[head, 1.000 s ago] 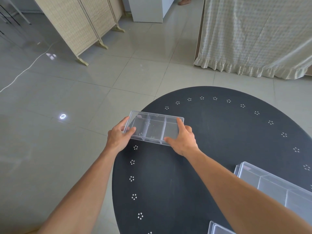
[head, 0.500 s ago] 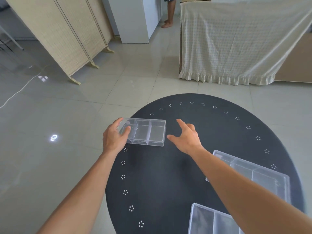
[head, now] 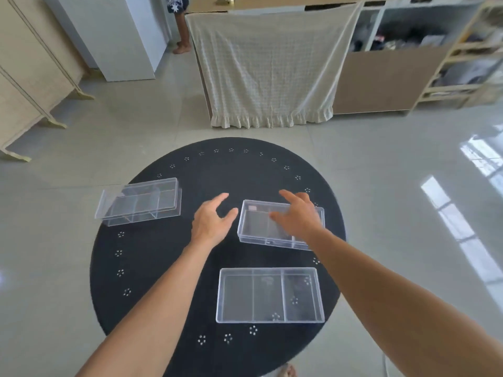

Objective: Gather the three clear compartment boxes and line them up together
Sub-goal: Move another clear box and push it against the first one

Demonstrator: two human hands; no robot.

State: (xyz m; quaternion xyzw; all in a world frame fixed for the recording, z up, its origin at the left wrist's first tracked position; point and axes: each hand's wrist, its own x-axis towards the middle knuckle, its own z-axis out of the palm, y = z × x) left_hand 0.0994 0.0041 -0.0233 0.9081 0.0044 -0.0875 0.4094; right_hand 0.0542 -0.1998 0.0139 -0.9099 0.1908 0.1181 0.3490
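Three clear boxes lie apart on the round worktop [head: 168,268]: far-left box [head: 138,201], near box [head: 269,295], and middle box [head: 261,227], long axis left-right, between the spread-open, empty left hand [head: 211,223] and right hand [head: 298,216] above it

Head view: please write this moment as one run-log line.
left hand open, empty | right hand open over middle box | three boxes apart | table

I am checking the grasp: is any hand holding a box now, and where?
Nothing is held. The left hand is open beside the middle box; the right hand is open over it.
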